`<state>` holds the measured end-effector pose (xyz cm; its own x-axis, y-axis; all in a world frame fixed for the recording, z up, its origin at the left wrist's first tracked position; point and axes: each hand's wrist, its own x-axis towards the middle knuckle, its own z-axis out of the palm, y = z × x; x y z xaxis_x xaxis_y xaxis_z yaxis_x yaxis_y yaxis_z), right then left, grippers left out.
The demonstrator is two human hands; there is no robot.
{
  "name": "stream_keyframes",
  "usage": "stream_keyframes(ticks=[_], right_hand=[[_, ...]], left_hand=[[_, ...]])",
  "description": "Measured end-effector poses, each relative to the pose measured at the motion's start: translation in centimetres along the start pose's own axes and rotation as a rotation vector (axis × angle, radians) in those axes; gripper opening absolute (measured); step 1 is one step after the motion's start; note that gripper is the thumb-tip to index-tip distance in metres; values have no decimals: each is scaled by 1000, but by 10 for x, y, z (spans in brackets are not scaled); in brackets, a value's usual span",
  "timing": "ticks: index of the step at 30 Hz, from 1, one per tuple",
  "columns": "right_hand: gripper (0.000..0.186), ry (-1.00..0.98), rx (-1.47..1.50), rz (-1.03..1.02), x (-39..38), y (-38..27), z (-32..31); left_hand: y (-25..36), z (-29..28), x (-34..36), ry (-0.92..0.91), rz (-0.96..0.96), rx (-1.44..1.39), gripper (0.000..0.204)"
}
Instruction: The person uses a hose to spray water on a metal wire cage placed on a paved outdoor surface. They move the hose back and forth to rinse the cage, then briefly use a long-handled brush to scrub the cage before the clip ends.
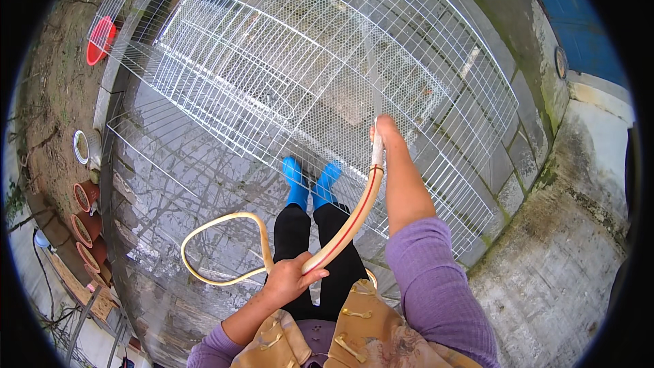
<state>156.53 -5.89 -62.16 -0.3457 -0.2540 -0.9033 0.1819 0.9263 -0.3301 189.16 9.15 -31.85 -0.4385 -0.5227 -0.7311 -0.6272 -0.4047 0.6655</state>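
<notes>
A cream garden hose (355, 215) with a red stripe runs between my two hands. My left hand (289, 279) is wrapped round it near my waist, and behind that hand the hose curls into a loop at the left. Farther forward, my right hand (387, 133) grips the hose's end, its fingers partly hidden behind the wrist. A stream of water (371, 61) leaves that end and falls onto a wire cage (300, 61). The cage, of silvery bars and finer mesh, lies on the wet paving ahead of my feet.
My blue boots (294, 176) stand at the cage's near edge. Left are a red basin (101, 41), a white pot (83, 146) and several brown flowerpots (85, 195) along a kerb. A stained concrete slab (545, 286) and mossy wall lie right, with a blue panel (579, 13) beyond.
</notes>
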Motion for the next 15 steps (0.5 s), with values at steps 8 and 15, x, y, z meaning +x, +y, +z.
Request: stream_keyframes(ticks=[8, 15], right_hand=[[30, 145, 67, 100, -7, 34, -10], [20, 143, 172, 118, -13, 19, -9]], left_hand=[[-3, -1, -1, -7, -47, -2, 38], [0, -5, 1, -16, -61, 33, 39]])
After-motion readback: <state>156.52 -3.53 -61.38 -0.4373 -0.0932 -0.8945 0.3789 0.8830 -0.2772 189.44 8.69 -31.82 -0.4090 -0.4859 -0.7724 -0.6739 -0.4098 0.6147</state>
